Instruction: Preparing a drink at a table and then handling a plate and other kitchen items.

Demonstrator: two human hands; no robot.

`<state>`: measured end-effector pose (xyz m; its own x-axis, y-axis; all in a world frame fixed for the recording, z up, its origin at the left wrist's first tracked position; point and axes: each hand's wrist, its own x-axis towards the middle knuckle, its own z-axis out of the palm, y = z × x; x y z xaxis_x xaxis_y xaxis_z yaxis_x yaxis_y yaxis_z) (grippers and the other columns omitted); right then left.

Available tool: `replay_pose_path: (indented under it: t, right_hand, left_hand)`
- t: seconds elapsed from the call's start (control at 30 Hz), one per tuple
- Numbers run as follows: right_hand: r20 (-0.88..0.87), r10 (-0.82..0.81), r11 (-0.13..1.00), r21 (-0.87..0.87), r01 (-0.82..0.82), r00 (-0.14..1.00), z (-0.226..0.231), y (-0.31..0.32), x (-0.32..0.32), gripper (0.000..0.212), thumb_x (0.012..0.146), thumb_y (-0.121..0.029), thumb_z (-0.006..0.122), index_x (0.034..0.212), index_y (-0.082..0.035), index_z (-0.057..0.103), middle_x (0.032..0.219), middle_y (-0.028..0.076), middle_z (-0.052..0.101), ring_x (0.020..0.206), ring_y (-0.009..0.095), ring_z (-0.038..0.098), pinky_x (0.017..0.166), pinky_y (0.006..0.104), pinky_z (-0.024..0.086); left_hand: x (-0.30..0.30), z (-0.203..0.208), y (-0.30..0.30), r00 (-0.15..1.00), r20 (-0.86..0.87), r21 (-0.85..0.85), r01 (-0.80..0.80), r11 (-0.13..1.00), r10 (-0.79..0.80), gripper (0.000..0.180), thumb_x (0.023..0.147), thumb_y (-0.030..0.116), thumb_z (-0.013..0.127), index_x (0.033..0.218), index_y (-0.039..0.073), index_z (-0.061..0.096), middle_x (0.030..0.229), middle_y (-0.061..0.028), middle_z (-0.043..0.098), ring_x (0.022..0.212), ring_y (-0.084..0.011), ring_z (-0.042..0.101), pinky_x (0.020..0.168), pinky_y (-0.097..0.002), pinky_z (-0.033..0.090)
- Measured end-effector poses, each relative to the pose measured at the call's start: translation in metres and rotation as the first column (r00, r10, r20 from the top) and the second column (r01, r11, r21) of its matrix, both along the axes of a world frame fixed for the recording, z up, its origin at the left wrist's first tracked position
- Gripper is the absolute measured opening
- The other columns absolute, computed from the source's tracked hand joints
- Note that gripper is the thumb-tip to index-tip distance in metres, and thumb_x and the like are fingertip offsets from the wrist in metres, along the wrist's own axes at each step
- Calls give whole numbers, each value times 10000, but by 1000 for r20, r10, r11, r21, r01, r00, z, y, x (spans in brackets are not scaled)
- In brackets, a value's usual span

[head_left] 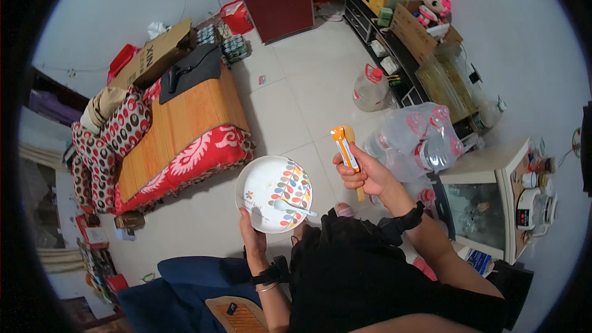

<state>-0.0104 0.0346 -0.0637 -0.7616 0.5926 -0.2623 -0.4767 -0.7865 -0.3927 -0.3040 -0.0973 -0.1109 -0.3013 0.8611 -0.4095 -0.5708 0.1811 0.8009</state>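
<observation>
left hand (251,234) gripping rim of patterned white plate (256,179), white spoon (290,207) lying in it. right hand (365,174) closed round orange-white packet (343,147) and tan utensil (349,133), right of the plate. both over tiled floor (277,117); plastic-wrapped bottles (431,153) farther right, red-covered seat (209,153) left.

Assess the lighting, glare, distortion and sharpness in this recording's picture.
Head view: a black, rounded fisheye border swallows the corners; the leaf-patterned plate and orange-and-white packet look reasonably sharp, without obvious motion blur; bright glints on the clear plastic wrap; the black clothing sinks into shadow, showing little detail.
</observation>
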Motion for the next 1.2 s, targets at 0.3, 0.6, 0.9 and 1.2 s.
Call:
replay_pose_path:
  t: [0.3,0.6,0.9,1.2]
  right_hand:
    - [9,-137,990,33,137,990,24,-52,77,459,971,-403,301,1113,-13,499,732,1,449,404,-3,215,391,151,224]
    - [132,-277,960,8,278,952,24,-130,98,439,979,-374,297,1148,-11,475,863,45,480,440,13,255,429,164,259]
    - [420,-317,938,2,348,851,43,-210,118,438,961,-328,391,1254,-4,417,903,45,526,488,57,310,466,200,277]
    - [403,-421,903,97,419,813,47,-255,184,448,972,-263,351,1305,36,360,944,44,501,506,37,319,482,192,291]
  left_hand:
    - [78,22,-4,978,0,31,206,978,-206,544,960,390,371,1290,-42,362,1254,-130,484,1111,-213,504,935,-331,405]
    - [98,1,-28,933,83,-4,352,936,-351,564,947,407,399,1283,-44,373,1244,-131,492,1110,-214,504,935,-323,406]
    - [123,-21,-63,858,195,-9,485,874,-474,503,946,378,425,1217,-46,436,1153,-118,535,1011,-162,528,878,-291,416]
    - [181,-5,-82,809,53,35,584,811,-585,664,926,491,376,1313,-46,319,1224,-171,494,1072,-230,541,880,-330,464]
